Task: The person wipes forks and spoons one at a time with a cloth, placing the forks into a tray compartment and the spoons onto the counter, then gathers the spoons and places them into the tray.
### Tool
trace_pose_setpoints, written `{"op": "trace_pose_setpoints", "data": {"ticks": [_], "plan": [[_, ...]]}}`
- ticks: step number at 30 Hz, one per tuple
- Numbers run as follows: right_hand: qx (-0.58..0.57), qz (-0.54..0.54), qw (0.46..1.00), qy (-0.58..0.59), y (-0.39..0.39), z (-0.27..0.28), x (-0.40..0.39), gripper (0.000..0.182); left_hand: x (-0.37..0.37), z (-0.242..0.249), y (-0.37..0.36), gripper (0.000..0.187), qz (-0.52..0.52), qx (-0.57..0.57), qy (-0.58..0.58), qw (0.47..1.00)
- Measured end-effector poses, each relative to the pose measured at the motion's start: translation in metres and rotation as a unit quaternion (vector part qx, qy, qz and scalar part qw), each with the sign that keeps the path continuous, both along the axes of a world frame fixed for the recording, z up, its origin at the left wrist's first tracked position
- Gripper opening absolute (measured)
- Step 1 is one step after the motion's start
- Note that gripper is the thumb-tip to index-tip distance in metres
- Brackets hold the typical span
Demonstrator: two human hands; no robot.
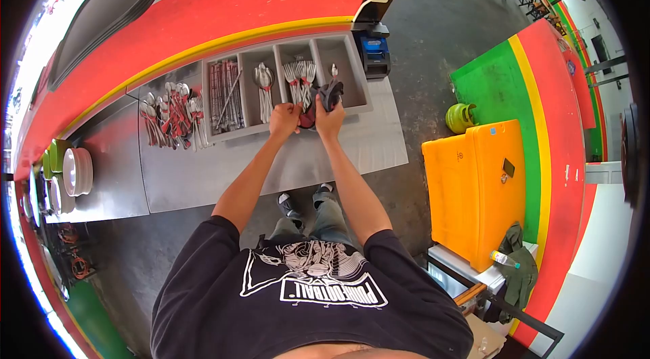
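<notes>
A grey cutlery tray (254, 130) with compartments lies on the metal counter. My right hand (330, 120) grips a dark cloth (330, 95) over the tray's front right part. Just beyond the cloth, a spoon (334, 71) shows in the rightmost compartment. My left hand (285, 119) is closed at the tray's front edge, beside a dark reddish fold of cloth; what its fingers hold is hidden. Forks (298, 74) lie in the compartment ahead of my hands. Spoons (265, 81) fill the one to the left, and knives (224, 91) the leftmost.
Loose cutlery (172, 115) is piled on the counter (196, 179) left of the tray. White bowls (78, 171) stand at the far left. A blue and black device (374, 54) sits by the tray's right end. An orange container (474, 189) stands to the right.
</notes>
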State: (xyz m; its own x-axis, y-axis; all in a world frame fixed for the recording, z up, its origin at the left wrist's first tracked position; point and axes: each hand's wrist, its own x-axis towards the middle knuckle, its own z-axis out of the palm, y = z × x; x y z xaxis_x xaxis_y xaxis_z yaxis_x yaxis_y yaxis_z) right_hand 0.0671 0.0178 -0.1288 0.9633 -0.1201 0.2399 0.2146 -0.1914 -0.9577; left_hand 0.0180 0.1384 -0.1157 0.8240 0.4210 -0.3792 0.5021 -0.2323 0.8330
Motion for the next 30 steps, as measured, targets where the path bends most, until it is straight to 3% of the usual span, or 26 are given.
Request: {"op": "trace_pose_setpoints", "data": {"ticks": [3, 9, 12, 15, 16, 20, 23, 26, 30], "plan": [[0.014, 0.026, 1.000, 0.005, -0.004, 0.000, 0.000, 0.032, -0.002, 0.003, -0.007, 0.041, -0.003, 0.105, -0.025, 0.994], [0.095, 0.107, 0.989, 0.045, -0.023, 0.002, -0.008, 0.029, -0.010, 0.016, -0.016, 0.040, 0.034, 0.105, -0.063, 0.992], [0.093, 0.156, 0.974, 0.134, -0.043, 0.001, -0.014, 0.026, -0.020, 0.016, -0.019, 0.035, 0.016, 0.075, -0.086, 0.993], [0.123, 0.161, 0.967, 0.153, -0.049, 0.007, -0.028, 0.024, -0.032, -0.014, -0.022, 0.029, 0.064, 0.069, -0.241, 0.966], [0.125, 0.175, 0.961, 0.171, -0.049, 0.016, -0.033, 0.024, -0.039, 0.002, -0.025, 0.027, 0.083, 0.040, -0.206, 0.974], [0.131, 0.211, 0.942, 0.227, -0.044, 0.041, -0.053, 0.024, -0.065, -0.013, -0.019, 0.023, 0.119, -0.048, -0.242, 0.962], [0.132, 0.215, 0.935, 0.250, -0.026, 0.050, -0.070, 0.023, -0.092, -0.006, -0.002, 0.020, 0.191, -0.112, -0.227, 0.948], [0.141, 0.214, 0.926, 0.278, 0.006, 0.052, -0.089, 0.027, -0.122, -0.011, 0.036, 0.021, 0.293, -0.035, -0.226, 0.928], [0.179, 0.247, 0.908, 0.286, 0.070, 0.045, -0.119, 0.036, -0.160, -0.022, 0.116, 0.021, 0.441, -0.024, -0.225, 0.869]]}}
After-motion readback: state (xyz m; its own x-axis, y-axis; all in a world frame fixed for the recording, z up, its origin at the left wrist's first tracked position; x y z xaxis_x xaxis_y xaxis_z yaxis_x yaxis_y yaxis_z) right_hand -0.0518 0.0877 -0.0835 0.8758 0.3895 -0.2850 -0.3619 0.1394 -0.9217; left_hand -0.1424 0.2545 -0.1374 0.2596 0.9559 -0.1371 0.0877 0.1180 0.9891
